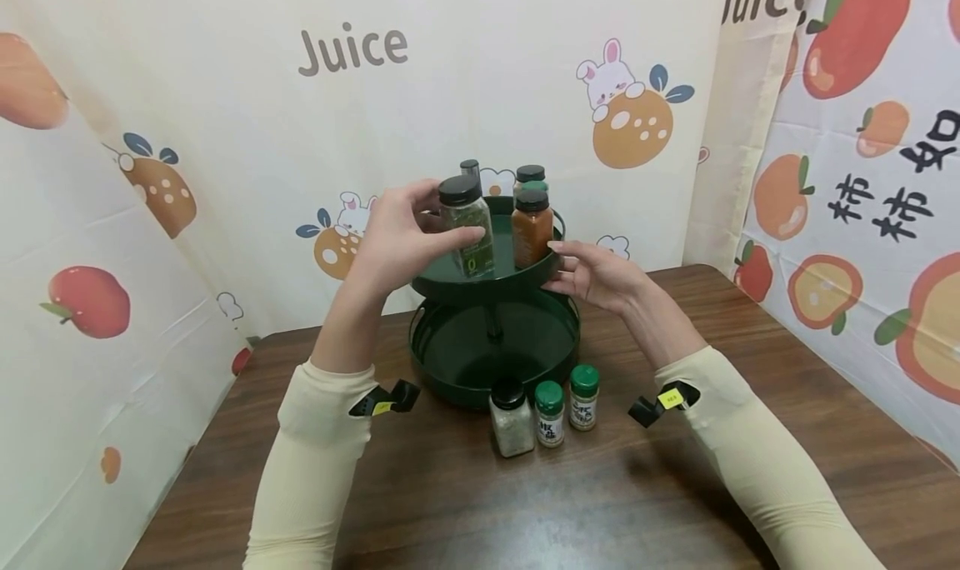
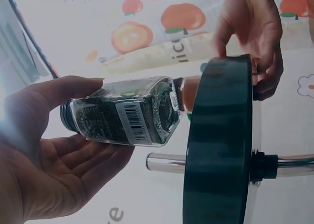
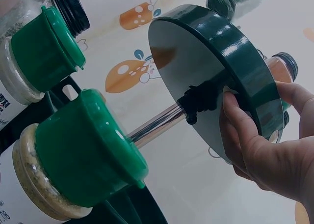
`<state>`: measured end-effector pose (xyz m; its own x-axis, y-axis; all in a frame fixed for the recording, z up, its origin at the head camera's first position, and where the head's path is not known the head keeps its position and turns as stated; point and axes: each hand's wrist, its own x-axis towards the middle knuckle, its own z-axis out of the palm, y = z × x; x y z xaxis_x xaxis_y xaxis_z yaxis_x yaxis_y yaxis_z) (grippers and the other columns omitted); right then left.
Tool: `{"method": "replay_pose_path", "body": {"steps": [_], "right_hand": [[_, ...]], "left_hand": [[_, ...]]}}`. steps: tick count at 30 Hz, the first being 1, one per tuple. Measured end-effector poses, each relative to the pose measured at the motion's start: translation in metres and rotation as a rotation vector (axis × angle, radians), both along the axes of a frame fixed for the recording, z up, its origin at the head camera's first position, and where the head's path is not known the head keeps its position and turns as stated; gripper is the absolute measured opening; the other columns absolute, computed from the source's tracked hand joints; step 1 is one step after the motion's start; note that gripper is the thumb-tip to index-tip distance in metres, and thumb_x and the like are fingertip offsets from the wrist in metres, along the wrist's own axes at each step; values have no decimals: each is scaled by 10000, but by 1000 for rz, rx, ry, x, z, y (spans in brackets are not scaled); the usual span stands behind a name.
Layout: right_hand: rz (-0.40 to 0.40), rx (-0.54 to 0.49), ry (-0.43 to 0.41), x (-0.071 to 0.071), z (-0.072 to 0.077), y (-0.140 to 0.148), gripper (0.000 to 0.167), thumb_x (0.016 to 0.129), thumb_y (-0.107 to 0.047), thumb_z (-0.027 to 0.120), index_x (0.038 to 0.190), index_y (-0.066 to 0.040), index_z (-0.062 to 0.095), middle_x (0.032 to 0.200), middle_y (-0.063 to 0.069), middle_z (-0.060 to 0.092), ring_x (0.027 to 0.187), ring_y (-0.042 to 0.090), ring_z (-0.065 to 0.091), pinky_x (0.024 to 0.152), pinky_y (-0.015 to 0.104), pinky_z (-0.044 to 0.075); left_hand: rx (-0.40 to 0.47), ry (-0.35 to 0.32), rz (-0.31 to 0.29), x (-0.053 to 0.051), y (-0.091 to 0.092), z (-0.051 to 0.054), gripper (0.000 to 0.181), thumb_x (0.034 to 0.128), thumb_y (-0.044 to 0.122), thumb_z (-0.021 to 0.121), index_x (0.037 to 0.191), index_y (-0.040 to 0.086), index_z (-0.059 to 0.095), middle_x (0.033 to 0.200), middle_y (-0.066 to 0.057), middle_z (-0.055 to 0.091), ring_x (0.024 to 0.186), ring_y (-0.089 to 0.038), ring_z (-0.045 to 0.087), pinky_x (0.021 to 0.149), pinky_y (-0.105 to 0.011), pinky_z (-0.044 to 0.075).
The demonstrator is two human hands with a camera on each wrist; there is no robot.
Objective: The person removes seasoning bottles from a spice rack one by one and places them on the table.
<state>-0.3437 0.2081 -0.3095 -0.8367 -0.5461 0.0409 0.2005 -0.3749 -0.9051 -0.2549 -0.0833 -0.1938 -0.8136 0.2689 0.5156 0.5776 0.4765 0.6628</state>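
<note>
One black-lidded herb jar is in my left hand, pinched with the thumb on the near side and the fingers behind, a grip that leaves its base bare. I hold it over the left part of the upper tray, its lid leaning slightly left; how near the base is to the tray's floor, I can't quite tell from these angles. My right hand grasps the tray's wall on the opposite side, with fingertips underneath, probably to steady it, since the tray rides on a slim metal post and could, I judge, turn or tip. Just beside that grip stands an orange spice jar, with a green lid and another black lid showing behind it. Below sits the lower tray, and in front of it, on the wooden table, a pale-filled jar, one green-capped shaker and a second shaker stand upright between my forearms, presumably for easy reach.
</note>
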Motion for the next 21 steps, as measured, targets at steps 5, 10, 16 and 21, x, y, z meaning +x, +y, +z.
{"method": "replay_pose_path", "body": {"steps": [5,10,16,21], "right_hand": [[3,4,7,0,-1,0,559,1088,-206,610,1554,-51,343,1222,145,630,973,215,767,916,354,600],[-4,7,1,0,-1,-1,557,1089,-209,601,1557,-54,342,1235,146,626,968,212,763,910,350,604],[-12,13,3,-1,0,0,589,1084,-216,609,1577,-47,335,1275,154,610,977,212,762,907,341,604],[-11,9,-1,-1,0,0,581,1093,-209,595,1583,-46,329,1273,157,613,970,214,765,901,341,606]], "left_hand": [[-28,-18,-6,13,-2,-4,486,877,244,886,1300,94,701,1048,-97,731,933,-238,737,828,-397,573],[-55,-24,2,23,-4,-9,500,877,280,890,1295,100,683,1071,-63,727,956,-220,737,854,-420,579],[-79,-27,-5,38,-4,-15,537,859,281,906,1317,118,678,1148,-31,723,997,-203,741,862,-438,605],[-98,-16,-16,48,-4,-22,541,851,266,913,1317,120,681,1153,-24,729,999,-198,749,837,-430,623]]}}
